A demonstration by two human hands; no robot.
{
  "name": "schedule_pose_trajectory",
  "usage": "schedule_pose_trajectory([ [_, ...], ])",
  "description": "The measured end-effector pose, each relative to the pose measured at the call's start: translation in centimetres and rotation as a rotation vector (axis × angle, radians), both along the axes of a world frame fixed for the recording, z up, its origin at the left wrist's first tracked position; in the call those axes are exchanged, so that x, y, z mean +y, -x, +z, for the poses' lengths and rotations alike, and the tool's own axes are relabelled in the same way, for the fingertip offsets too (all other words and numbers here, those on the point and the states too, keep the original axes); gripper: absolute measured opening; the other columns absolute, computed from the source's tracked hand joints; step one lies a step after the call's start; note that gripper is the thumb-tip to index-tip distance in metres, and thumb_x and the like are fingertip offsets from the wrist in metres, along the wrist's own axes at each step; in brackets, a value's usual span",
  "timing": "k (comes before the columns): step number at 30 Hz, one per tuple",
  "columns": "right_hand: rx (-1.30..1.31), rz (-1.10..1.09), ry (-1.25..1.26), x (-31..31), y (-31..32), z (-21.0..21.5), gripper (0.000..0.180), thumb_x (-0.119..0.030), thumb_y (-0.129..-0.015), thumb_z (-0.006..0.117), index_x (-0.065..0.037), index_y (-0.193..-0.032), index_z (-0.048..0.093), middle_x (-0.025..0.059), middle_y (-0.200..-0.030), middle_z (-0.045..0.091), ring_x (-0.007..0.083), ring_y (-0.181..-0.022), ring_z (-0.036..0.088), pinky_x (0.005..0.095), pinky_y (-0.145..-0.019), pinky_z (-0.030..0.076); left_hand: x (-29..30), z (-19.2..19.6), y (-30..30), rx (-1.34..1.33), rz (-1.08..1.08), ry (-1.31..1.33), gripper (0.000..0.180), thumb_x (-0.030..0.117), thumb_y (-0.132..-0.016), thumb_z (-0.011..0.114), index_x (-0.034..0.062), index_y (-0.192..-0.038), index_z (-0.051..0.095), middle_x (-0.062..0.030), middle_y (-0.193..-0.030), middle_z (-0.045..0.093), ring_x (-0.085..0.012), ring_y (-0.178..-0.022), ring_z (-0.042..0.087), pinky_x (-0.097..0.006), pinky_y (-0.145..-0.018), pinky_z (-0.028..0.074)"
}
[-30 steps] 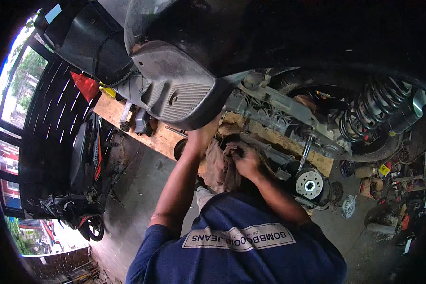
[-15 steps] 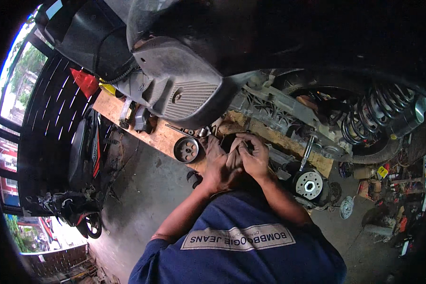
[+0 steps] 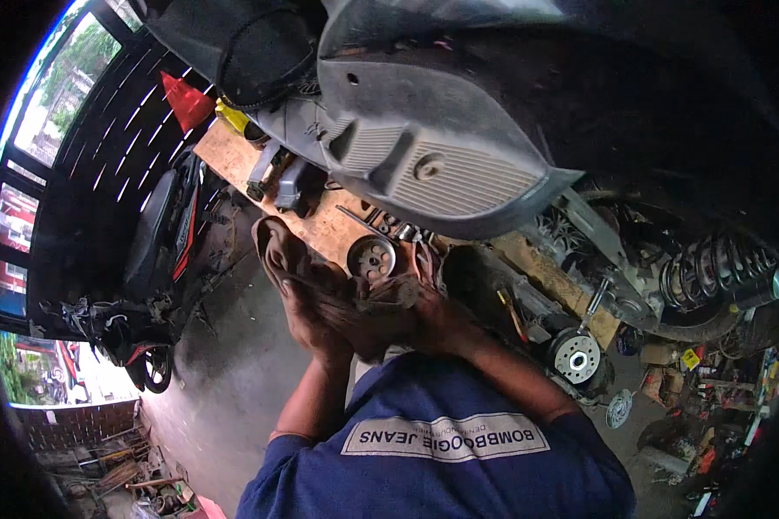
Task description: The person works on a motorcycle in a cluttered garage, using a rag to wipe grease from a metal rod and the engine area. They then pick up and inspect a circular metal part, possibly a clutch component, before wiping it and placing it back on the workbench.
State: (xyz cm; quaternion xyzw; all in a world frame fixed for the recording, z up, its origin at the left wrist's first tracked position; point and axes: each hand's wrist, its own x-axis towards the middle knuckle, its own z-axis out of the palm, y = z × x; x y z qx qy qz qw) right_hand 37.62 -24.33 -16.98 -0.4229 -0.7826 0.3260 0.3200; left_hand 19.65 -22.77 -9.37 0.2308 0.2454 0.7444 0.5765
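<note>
A dirty brown rag (image 3: 325, 290) is spread between my two hands above the near edge of a wooden board (image 3: 325, 223). My left hand (image 3: 307, 322) grips it from below, and its upper end hangs over my fingers. At the other end, my right hand (image 3: 434, 313) is closed on the cloth, with its fingers partly hidden. Just beyond the rag lies a round metal clutch bell (image 3: 372, 258) with holes in its face. Sockets (image 3: 385, 227) and a thin metal rod (image 3: 355, 219) lie behind it on the board.
Over the board hangs a scooter's grey plastic footboard (image 3: 463, 177). At right are a coil spring shock (image 3: 714, 275), a round holed metal plate (image 3: 576, 356) and a red-handled tool (image 3: 512, 316). A parked motorcycle (image 3: 151, 251) stands at left; clutter covers the right-hand floor.
My hands have moved apart, the left one going left and up. The rag, bunched between them before, is now stretched out. The view has shifted, with the footboard further right.
</note>
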Motion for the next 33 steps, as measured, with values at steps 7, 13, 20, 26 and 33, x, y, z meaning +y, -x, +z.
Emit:
schedule_pose_trajectory([
  [7,0.293,-0.473,-0.089,4.7,3.0,-2.4,0.053,-0.004,-0.076,0.068,-0.004,-0.126,0.051,0.0146,-0.106,0.063,0.0251,-0.102,0.062,0.0369,-0.091,0.048,8.0,0.8,2.7,0.5,0.23,0.022,0.05,0.039,-0.1,0.041,0.0071,-0.139,0.039,-0.0082,-0.132,0.047,-0.0221,-0.123,0.045,-0.038,-0.104,0.036],
  [13,-0.03,-0.651,-0.116,8.1,3.7,-4.2,0.058,-0.008,-0.075,0.072,-0.001,-0.127,0.049,0.0217,-0.115,0.058,0.0369,-0.106,0.06,0.0428,-0.092,0.047,14.1,-10.2,6.7,0.857,-0.051,0.331,0.056,0.032,-0.092,0.063,-0.0012,-0.134,0.046,-0.0148,-0.12,0.061,-0.022,-0.104,0.06,-0.034,-0.089,0.046],
  [20,-0.197,-0.7,0.045,5.3,6.6,-2.7,0.067,-0.018,-0.075,0.075,-0.004,-0.133,0.046,0.0234,-0.129,0.046,0.0448,-0.126,0.039,0.0524,-0.106,0.034,17.5,-11.8,11.9,1.144,-0.099,0.335,0.042,0.026,-0.091,0.064,-0.0058,-0.119,0.057,-0.0177,-0.111,0.066,-0.0225,-0.105,0.062,-0.032,-0.092,0.047],
  [26,-0.111,-0.84,0.15,3.0,9.0,-2.5,0.044,-0.012,-0.08,0.07,-0.004,-0.121,0.055,0.0191,-0.122,0.05,0.0395,-0.116,0.05,0.0469,-0.1,0.041,26.7,-7.5,14.1,1.128,0.037,-0.054,0.028,0.015,-0.089,0.065,-0.0046,-0.109,0.061,-0.0158,-0.102,0.067,-0.0189,-0.091,0.063,-0.031,-0.084,0.048],
  [33,-0.036,-0.908,0.152,1.6,10.1,-4.7,0.043,-0.013,-0.08,0.071,-0.009,-0.12,0.057,0.0173,-0.122,0.052,0.038,-0.114,0.053,0.0492,-0.098,0.042,47.6,-1.9,21.2,1.211,0.514,0.072,0.077,0.033,-0.082,0.076,-0.0051,-0.136,0.037,-0.024,-0.125,0.055,-0.0345,-0.117,0.054,-0.038,-0.103,0.041],
])
